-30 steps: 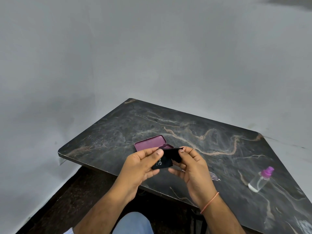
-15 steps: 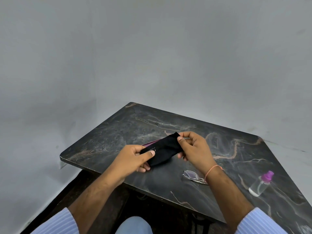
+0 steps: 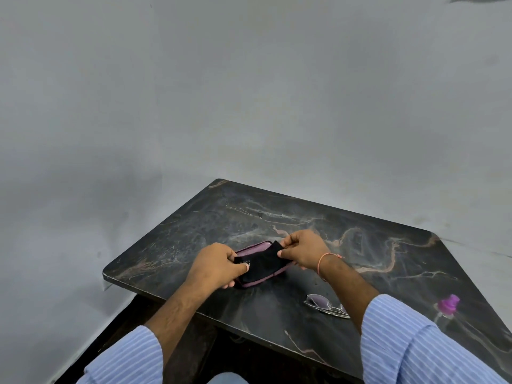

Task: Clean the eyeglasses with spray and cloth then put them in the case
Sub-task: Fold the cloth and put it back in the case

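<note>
Head view: left hand (image 3: pixel 214 266) and right hand (image 3: pixel 303 252) at frame centre, each pinching one end of the black cleaning cloth (image 3: pixel 259 263) between thumb and fingers. Cloth stretched between them, over the open purple eyeglass case (image 3: pixel 256 249) lying on the dark marble table (image 3: pixel 388 259); whether it touches the case, can't tell. Eyeglasses (image 3: pixel 327 306) flat on the table, lower right of centre, partly hidden behind the right forearm, apart from the case. Spray bottle (image 3: pixel 447 307) with magenta cap at right edge, blurred, well apart from the glasses. Pink thread band on right wrist. Striped blue sleeves (image 3: pixel 410 345) at bottom.
</note>
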Tool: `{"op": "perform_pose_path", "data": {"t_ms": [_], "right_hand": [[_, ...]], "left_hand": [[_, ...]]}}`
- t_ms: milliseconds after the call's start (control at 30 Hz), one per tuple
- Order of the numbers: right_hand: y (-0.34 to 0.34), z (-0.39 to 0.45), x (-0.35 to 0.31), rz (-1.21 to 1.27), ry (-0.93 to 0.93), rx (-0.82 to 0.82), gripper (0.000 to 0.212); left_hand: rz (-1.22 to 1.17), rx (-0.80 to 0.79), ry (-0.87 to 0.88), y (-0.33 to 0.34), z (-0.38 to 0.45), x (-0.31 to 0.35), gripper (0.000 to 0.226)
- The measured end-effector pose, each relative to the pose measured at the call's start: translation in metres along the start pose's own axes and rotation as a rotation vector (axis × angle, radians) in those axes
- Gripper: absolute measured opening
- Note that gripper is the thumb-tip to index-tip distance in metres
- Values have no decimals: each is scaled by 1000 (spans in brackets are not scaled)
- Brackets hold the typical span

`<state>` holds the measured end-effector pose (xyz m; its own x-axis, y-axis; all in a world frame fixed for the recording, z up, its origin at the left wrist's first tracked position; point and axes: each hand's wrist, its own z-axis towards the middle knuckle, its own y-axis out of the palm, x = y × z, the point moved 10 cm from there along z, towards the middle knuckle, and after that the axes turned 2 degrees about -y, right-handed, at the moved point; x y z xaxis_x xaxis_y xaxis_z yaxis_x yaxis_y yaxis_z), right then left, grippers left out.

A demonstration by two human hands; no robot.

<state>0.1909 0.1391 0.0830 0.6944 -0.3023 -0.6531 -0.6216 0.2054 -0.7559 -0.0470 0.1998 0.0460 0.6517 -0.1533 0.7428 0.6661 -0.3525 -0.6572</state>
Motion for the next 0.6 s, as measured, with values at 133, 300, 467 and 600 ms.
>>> {"op": "perform_pose_path", "data": {"t_ms": [133,300,467,600], "right_hand": [[10,4,-7,-200,-73,-30,15],[19,5,-6,-332,-121,-37,23],[23,4,-4,-401,-150,-14,28],[17,6,-4,-448,-176,46,25]], "left_hand": [[117,-27,-27,7,1,-1,24],[200,-58,-67,15,0,-5,30],[302,-68,-34,18,6,2,44],[339,-54,-7,16,13,8,45]]}}
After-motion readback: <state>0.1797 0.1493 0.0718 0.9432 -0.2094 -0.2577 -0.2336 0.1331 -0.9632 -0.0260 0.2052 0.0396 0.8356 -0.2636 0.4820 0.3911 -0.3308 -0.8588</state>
